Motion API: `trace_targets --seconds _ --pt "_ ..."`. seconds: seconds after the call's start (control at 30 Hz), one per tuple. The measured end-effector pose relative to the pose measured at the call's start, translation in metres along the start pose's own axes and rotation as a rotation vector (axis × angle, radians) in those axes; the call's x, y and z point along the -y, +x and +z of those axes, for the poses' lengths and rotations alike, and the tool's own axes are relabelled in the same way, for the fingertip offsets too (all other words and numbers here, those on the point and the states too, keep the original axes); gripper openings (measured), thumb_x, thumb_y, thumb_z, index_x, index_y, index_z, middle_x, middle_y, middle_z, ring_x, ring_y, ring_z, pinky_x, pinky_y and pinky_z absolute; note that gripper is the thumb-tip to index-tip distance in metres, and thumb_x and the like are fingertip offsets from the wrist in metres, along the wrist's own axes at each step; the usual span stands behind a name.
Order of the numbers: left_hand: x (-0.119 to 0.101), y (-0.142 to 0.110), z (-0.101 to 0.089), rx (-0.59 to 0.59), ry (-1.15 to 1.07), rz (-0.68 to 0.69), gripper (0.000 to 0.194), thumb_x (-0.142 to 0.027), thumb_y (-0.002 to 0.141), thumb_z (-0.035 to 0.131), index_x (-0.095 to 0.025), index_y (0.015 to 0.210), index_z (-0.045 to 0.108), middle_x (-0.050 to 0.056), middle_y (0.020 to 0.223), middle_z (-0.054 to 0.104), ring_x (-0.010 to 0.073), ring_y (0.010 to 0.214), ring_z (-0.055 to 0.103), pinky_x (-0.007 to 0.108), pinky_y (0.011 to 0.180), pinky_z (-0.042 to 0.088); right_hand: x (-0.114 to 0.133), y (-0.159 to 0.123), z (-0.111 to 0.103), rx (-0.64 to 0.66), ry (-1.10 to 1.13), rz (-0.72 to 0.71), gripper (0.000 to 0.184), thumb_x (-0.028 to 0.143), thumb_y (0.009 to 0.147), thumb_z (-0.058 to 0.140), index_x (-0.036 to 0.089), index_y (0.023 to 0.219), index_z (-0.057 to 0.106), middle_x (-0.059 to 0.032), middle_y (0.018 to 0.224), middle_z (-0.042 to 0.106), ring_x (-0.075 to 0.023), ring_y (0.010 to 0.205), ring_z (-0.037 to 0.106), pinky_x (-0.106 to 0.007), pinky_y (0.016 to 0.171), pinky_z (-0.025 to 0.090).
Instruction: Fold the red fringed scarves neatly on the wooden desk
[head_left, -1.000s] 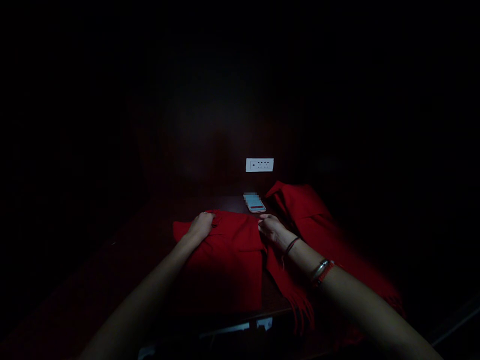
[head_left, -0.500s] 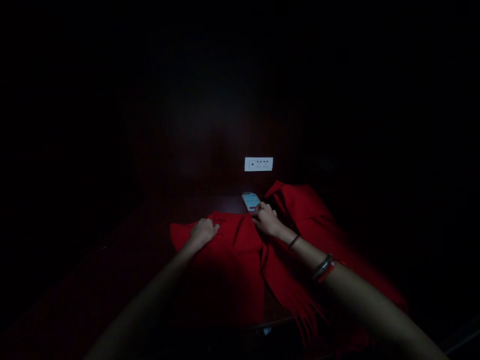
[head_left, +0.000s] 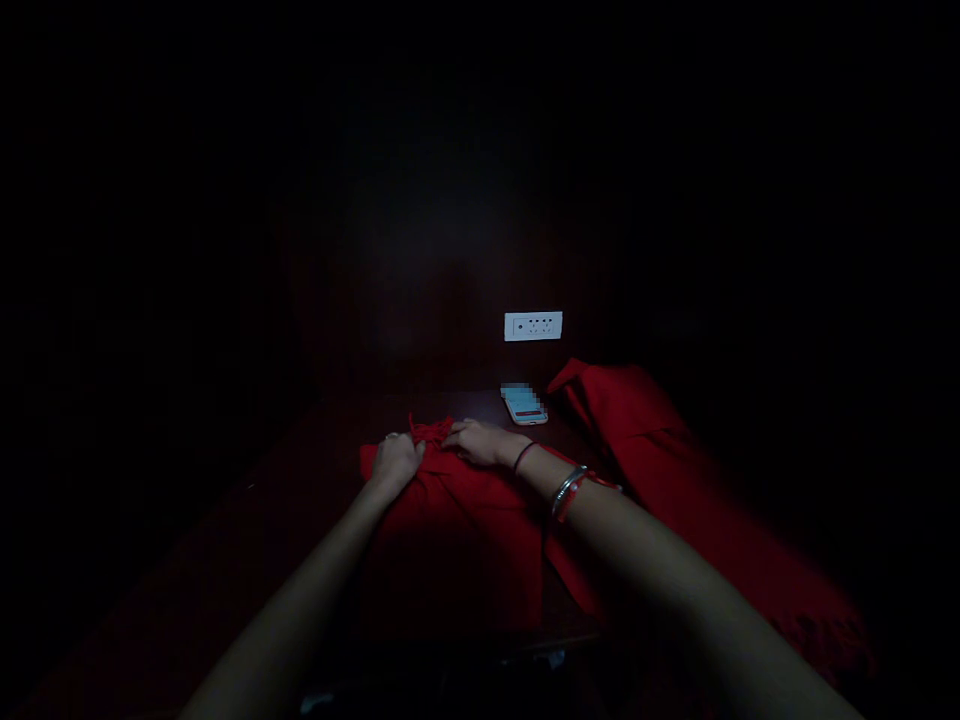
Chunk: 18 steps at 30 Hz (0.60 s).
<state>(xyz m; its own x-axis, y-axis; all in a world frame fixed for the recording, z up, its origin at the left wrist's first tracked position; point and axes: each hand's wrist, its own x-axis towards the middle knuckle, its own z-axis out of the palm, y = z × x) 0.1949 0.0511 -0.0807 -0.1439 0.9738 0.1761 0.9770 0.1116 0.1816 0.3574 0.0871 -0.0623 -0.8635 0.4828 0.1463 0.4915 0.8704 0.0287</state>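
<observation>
A red fringed scarf (head_left: 465, 540) lies bunched and folded on the dark tabletop in front of me. My left hand (head_left: 396, 462) is closed on the far left part of it, beside a tuft of fringe (head_left: 431, 432). Bent over the cloth from the other side, my right hand (head_left: 480, 442) has its fingers closed at that fringe; the fingertips are partly hidden. More red fringed cloth (head_left: 660, 450) is spread at the right, under and beyond my right forearm. Whether both red parts are one piece I cannot tell.
A phone (head_left: 525, 404) with a lit screen lies on the table (head_left: 337, 420) behind my right hand. Above it, a white socket plate (head_left: 533, 326) is fixed to the dark back wall. Most of the surroundings are lost in darkness.
My right hand has moved left from beside the phone, and fringe now shows between my hands. The fringed end that hung near the table's front edge has gone from there. My left hand stays on the cloth.
</observation>
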Motion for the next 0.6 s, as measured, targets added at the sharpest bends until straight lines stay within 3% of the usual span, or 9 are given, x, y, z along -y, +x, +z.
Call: trace_targets --seconds 0.07,0.2,0.33,0.43,0.5,0.6 --pt "0.003 -0.001 0.001 0.077 -0.049 0.035 0.036 -0.036 0.074 0.044 -0.009 0.097 0.054 0.016 0.096 0.057 0.0242 0.092 0.053 0.028 0.076 0.040 -0.003 0.014 0.004 0.051 -0.074 -0.005 0.026 0.008 0.069 0.049 0.018 0.089 0.062 -0.0081 0.096 0.055 -0.0178 0.089 0.049 -0.026 0.072 0.037" --pt "0.007 -0.004 0.001 -0.068 -0.125 0.042 0.049 -0.017 0.066 0.055 -0.010 0.112 0.043 0.014 0.106 0.053 0.0196 0.095 0.052 0.024 0.078 0.039 -0.005 0.013 0.005 0.034 -0.063 0.035 0.017 0.009 0.069 0.049 0.017 0.077 0.062 -0.0060 0.085 0.056 -0.0146 0.078 0.050 -0.022 0.064 0.036" --pt "0.000 -0.002 -0.006 -0.139 -0.227 0.138 0.035 -0.004 0.069 0.043 -0.012 0.101 0.053 0.008 0.097 0.059 0.0161 0.091 0.053 0.024 0.084 0.037 -0.008 -0.006 0.008 -0.234 0.059 0.084 0.014 0.011 0.073 0.046 0.016 0.078 0.058 -0.0049 0.085 0.052 -0.0123 0.075 0.049 -0.021 0.065 0.036" --pt "-0.009 0.002 -0.011 -0.331 -0.307 0.266 0.034 -0.004 0.072 0.038 -0.013 0.100 0.055 0.006 0.104 0.057 0.0144 0.097 0.050 0.023 0.089 0.034 -0.009 -0.017 0.014 -0.414 0.185 0.108 0.012 0.014 0.078 0.042 0.016 0.081 0.054 -0.0042 0.085 0.051 -0.0119 0.078 0.047 -0.021 0.071 0.036" --pt "-0.013 0.004 -0.011 -0.398 -0.328 0.293 0.034 -0.005 0.072 0.039 -0.014 0.101 0.055 0.006 0.108 0.054 0.0144 0.100 0.048 0.024 0.090 0.033 -0.008 -0.022 0.018 -0.452 0.250 0.124 0.013 0.015 0.080 0.039 0.017 0.085 0.051 -0.0038 0.086 0.051 -0.0121 0.079 0.047 -0.022 0.073 0.036" --pt "-0.010 0.009 -0.002 -0.201 -0.276 0.274 0.035 -0.005 0.070 0.041 -0.015 0.100 0.056 0.006 0.103 0.058 0.0157 0.096 0.051 0.025 0.087 0.036 -0.007 -0.027 0.021 -0.398 0.279 0.149 0.013 0.018 0.082 0.037 0.018 0.086 0.050 -0.0038 0.085 0.052 -0.0132 0.079 0.047 -0.024 0.073 0.036"
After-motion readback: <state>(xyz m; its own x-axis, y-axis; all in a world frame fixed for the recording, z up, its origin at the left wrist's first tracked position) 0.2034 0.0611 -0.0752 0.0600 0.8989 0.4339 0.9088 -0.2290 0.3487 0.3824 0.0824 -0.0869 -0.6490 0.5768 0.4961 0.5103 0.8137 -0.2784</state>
